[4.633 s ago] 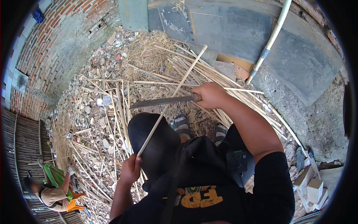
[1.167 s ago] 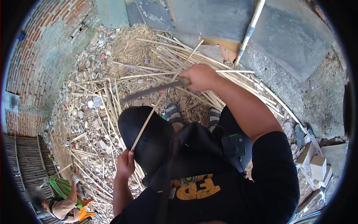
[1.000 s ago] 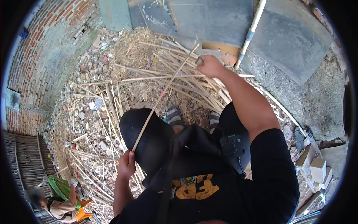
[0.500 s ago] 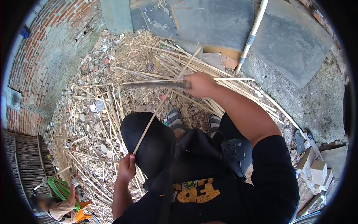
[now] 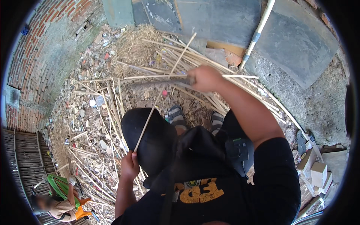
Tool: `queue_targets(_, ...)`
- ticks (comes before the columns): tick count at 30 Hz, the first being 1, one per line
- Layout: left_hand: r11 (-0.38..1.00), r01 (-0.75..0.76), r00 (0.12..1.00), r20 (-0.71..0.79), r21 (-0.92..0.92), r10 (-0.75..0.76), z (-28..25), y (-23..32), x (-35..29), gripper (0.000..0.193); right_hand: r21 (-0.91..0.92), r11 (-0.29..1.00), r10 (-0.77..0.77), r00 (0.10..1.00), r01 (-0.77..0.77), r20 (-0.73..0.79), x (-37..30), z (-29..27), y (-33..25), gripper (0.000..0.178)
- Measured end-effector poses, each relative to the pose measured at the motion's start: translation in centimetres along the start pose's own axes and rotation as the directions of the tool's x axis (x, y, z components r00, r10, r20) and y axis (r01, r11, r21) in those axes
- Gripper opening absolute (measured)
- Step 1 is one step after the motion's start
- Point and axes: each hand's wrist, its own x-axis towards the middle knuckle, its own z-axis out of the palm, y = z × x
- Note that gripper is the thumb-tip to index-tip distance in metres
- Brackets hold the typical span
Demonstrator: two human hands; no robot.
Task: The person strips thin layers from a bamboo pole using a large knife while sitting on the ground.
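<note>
Pale stick runs forward from the left hand, which pinches its lower part, and the right hand, clenched on a blurred blade crossing it, looks to me mid-shaving, so the next stroke calls for a steady left hold

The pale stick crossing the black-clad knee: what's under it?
Under the stick are the knee and, farther out, rubble and other pale sticks. The knee hides the ground below it; what lies there can't be seen.
</note>
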Motion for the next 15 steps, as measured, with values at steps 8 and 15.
queue_targets(8,1.000,0.001,1.000,-0.021,0.010,0.000,0.0,0.0,0.0,0.042,0.011,1.000,-0.003,0.999,0.004,-0.050,0.5,0.1,1.7,0.021)
queue_targets(15,1.000,0.001,1.000,-0.026,-0.031,-0.001,-0.1,0.9,0.5,0.043,0.132,0.989,0.082,0.994,-0.073,-0.069,1.2,-1.6,4.7,0.018)
